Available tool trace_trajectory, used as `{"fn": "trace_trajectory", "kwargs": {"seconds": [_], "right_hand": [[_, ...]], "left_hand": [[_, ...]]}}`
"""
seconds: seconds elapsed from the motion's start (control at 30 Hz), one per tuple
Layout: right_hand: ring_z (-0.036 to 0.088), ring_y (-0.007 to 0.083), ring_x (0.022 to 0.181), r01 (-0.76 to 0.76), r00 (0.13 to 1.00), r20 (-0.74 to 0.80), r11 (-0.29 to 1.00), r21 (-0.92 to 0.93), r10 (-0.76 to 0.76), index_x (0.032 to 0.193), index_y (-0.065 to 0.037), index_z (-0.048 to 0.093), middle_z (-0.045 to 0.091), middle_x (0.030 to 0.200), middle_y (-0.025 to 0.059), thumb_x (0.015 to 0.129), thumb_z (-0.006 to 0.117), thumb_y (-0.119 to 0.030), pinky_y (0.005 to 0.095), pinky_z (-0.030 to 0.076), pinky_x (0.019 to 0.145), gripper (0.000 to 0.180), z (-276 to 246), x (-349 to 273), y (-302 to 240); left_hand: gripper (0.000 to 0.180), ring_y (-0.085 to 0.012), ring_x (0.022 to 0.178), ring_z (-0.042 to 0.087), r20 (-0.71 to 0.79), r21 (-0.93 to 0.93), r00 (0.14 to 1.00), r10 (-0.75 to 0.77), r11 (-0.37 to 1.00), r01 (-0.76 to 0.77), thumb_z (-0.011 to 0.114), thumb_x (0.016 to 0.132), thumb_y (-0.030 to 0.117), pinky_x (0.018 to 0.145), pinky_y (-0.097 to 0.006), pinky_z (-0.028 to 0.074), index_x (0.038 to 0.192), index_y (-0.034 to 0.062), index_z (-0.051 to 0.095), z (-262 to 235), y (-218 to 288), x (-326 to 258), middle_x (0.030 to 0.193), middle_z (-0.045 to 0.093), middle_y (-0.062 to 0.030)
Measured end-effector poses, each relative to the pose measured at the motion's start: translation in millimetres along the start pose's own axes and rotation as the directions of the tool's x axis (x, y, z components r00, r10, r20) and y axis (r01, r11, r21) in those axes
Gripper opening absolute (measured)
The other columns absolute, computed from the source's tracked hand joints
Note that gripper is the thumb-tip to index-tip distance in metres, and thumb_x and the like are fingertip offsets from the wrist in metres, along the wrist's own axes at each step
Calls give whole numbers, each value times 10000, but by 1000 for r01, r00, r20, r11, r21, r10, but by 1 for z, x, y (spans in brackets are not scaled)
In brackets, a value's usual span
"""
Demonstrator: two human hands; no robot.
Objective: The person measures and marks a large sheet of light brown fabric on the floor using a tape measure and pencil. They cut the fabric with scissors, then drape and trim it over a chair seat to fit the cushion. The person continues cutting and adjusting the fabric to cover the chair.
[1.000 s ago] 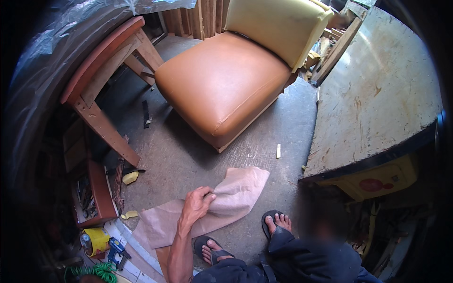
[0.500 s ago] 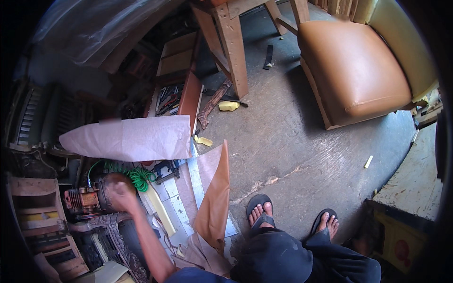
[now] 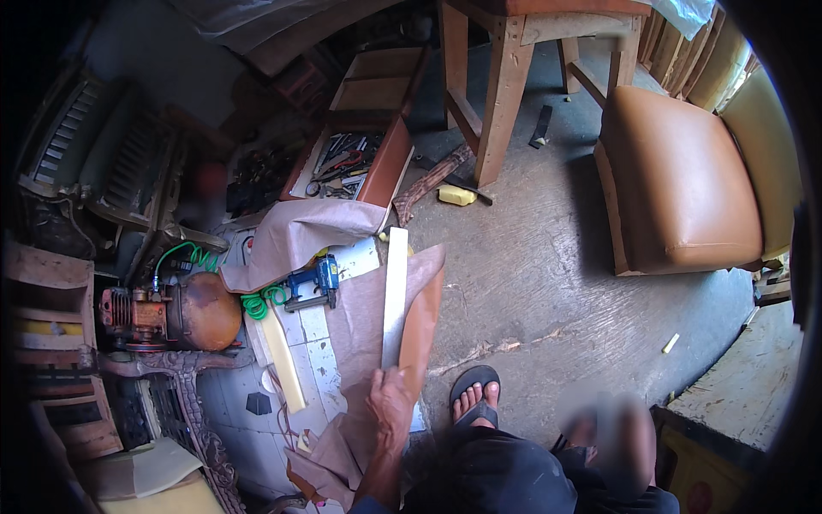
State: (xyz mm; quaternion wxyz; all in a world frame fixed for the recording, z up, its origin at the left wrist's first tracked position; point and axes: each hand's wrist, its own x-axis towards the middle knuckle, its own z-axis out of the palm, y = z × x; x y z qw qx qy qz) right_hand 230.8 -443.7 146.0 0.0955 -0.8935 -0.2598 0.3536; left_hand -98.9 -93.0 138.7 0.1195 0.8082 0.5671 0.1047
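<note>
**Long strip runs away from the one hand that grips it**

Only one hand (image 3: 390, 403) shows, rising from the near edge on a forearm just left of the person's sandalled foot (image 3: 473, 396). Which hand it is cannot be settled from this view, though it sits on the left of the body; the other hand is out of sight. Its fingers are closed around the near end of a pale flat strip (image 3: 395, 291), together with the edge of a tan leatherette sheet (image 3: 419, 325) whose paler backing faces left.

The strip's long axis runs near to far, almost straight away from the grip, its far end reaching the folded pale fabric (image 3: 295, 236) by the open toolbox (image 3: 347, 163). So all of the strip lies beyond the hand, none behind it.

Left of the strip, on the tiled floor, lie a blue pneumatic stapler (image 3: 315, 283) with a green coiled hose (image 3: 255, 301), and a second pale strip (image 3: 282, 360). Well apart on the far right stands a tan upholstered chair seat (image 3: 676, 180).
</note>
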Motion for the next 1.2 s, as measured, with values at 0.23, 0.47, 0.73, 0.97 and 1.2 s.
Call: {"fn": "trace_trajectory", "kwargs": {"seconds": [0.23,0.47,0.73,0.97,1.2], "right_hand": [[625,290,1159,-51,951,222,601,797,-214,1575,-141,334,520,1419,205,1024,614,-389,402,586,842,666,-6,55,-97],[639,223,875,-210,961,13,693,689,278,1267,49,661,705,1002,144,951,708,-412,347,533,762,561,9,53,-52],[617,216,978,153,777,-459,579,801,430,1272,12,678,697,1089,135,978,697,-324,353,500,852,448,-12,34,12],[612,216,1103,196,828,-493,687,700,266,1323,8,645,695,1212,116,1013,641,-267,349,474,969,414,-63,38,-34],[503,91,705,328,819,-544,628,705,184,1308,-27,642,580,842,-8,1019,644,-267,250,405,602,376,-56,25,-36]], "left_hand": [[292,-324,815,686,390,-803,434,812,531,-272,628,988,152,797,-420,550,1253,50,696,25,140,-18,951,667,-146],[496,-326,1112,627,600,-800,-23,800,600,26,662,976,279,982,-399,484,1440,128,572,42,141,-31,1202,634,-169],[768,-375,1370,427,792,-515,246,559,828,-223,722,896,447,1157,-493,317,1501,60,450,44,28,-42,1450,481,-195],[737,-386,1277,469,551,-55,822,143,989,-135,712,874,528,1078,-530,356,1387,39,508,53,-30,-45,1342,516,-222],[583,-444,994,634,480,-153,847,-229,929,337,769,841,414,866,-513,496,1179,-14,565,112,-19,-26,1040,649,-254]]}}
